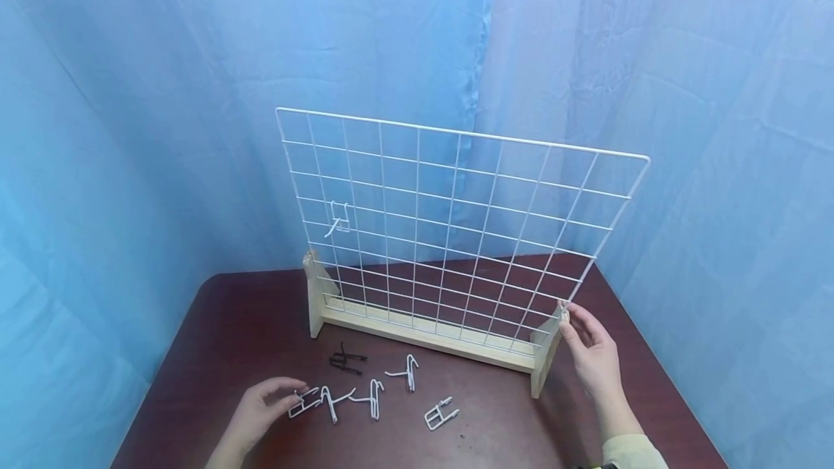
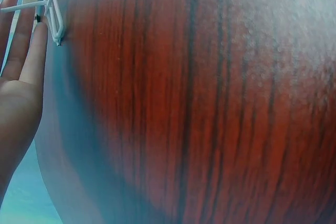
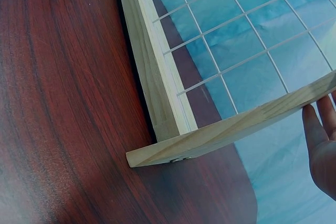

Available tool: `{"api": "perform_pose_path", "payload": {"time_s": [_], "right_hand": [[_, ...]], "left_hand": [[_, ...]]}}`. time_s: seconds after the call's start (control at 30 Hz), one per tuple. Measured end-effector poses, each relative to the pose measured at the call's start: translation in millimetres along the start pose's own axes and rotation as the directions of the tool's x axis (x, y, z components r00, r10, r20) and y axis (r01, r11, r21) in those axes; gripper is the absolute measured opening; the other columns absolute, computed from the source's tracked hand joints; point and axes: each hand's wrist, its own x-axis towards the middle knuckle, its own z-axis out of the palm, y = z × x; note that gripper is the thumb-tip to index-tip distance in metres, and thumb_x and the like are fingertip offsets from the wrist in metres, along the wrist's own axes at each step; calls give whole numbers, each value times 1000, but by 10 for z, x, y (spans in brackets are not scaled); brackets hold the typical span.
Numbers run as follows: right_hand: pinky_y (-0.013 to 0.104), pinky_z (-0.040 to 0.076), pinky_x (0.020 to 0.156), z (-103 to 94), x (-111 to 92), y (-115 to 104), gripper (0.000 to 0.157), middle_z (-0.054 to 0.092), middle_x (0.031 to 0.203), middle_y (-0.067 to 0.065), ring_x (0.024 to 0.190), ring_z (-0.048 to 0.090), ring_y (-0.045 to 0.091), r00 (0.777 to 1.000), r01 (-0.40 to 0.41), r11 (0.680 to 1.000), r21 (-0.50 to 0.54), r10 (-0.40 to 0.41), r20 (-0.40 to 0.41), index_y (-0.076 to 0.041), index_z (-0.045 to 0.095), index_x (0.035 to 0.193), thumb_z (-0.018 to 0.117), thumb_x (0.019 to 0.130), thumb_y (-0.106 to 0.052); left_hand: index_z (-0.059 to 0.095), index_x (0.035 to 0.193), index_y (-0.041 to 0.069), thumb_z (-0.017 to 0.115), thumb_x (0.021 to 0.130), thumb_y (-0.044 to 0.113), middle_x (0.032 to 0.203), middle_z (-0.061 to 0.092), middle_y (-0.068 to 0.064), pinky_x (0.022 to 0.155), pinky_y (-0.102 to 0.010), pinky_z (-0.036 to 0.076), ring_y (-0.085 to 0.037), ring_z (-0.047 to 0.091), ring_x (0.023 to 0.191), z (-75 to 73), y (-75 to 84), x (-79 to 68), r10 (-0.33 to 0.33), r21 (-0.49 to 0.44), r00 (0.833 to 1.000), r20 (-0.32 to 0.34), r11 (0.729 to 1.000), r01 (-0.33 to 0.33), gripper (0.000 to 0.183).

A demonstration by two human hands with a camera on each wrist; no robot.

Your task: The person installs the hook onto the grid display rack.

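At the lower left in the head view, my left hand (image 1: 259, 411) has thumb and fingertips at one end of a white wire hook (image 1: 305, 402), pinching it. Another white hook (image 1: 331, 404) lies right beside it. My right hand (image 1: 596, 360) grips the top of the stand's right wooden end piece (image 1: 546, 353), fingers at the corner of the grid. This white wire grid panel (image 1: 449, 223) stands tilted in the wooden base (image 1: 430, 337). One white hook (image 1: 339, 219) hangs on its left part. In the right wrist view, fingers (image 3: 315, 129) touch the wooden end piece (image 3: 236, 124).
More white hooks (image 1: 374, 400) lie on the dark red-brown table (image 1: 495, 425) before the stand, one (image 1: 441, 414) farther right. A black hook (image 1: 347, 359) lies near the base's left half. Blue curtains (image 1: 195, 93) surround the table.
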Motion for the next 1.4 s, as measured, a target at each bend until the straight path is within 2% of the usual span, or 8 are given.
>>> {"api": "perform_pose_path", "payload": {"time_s": [0.23, 0.33, 0.6, 0.87, 1.0, 1.4], "right_hand": [[9, 45, 83, -1, 3, 3, 40, 58, 117, -9, 103, 52, -6, 1000, 9, 1000, 12, -9, -2, -3, 50, 129, 58, 92, -18], [9, 45, 83, 1, 4, 2, 40, 57, 116, -11, 103, 52, -6, 1000, 12, 1000, 24, -12, -1, -2, 50, 129, 58, 92, -17], [9, 45, 83, 0, 9, 0, 40, 57, 117, -10, 104, 52, -5, 1000, -1, 1000, 25, 1, -9, -3, 51, 129, 58, 92, -17], [9, 44, 83, 7, 3, -3, 41, 58, 117, -7, 103, 52, -6, 1000, -20, 1000, 8, 20, -14, -4, 51, 129, 59, 92, -20], [9, 45, 83, 6, -2, 5, 41, 58, 117, -8, 103, 52, -7, 1000, -21, 1000, 10, 21, -13, -4, 51, 129, 59, 92, -20], [8, 44, 84, 12, -5, -2, 41, 57, 120, -4, 104, 51, -7, 1000, -19, 1000, -1, 19, -10, -6, 51, 129, 58, 92, -21]], "left_hand": [[72, 90, 9, 74, 76, 14, 88, 70, 0, 78, -21, 49, -10, 62, 86, -8, 47, 4, -114, 138, 990, -85, 983, 125, 15], [72, 89, 9, 75, 76, 16, 87, 70, 0, 78, -22, 50, -8, 62, 85, -5, 55, 6, -126, 145, 987, -95, 980, 139, 15], [69, 89, 0, 72, 77, 4, 86, 70, -8, 67, -26, 56, -11, 65, 77, 7, 2, 6, -97, 16, 990, -98, 995, 99, 13], [68, 90, -3, 71, 77, 2, 86, 68, -12, 67, -29, 57, -17, 66, 74, 12, 22, 2, -142, -50, 983, -115, 989, 137, 14], [68, 90, -4, 71, 78, 3, 86, 68, -15, 68, -30, 57, -19, 67, 75, 6, 41, -8, -142, -75, 982, -124, 988, 134, 15], [65, 93, -9, 69, 80, 1, 89, 67, -20, 70, -33, 57, -22, 68, 76, -3, 95, 2, -69, -114, 990, -123, 992, 55, 17]]}}
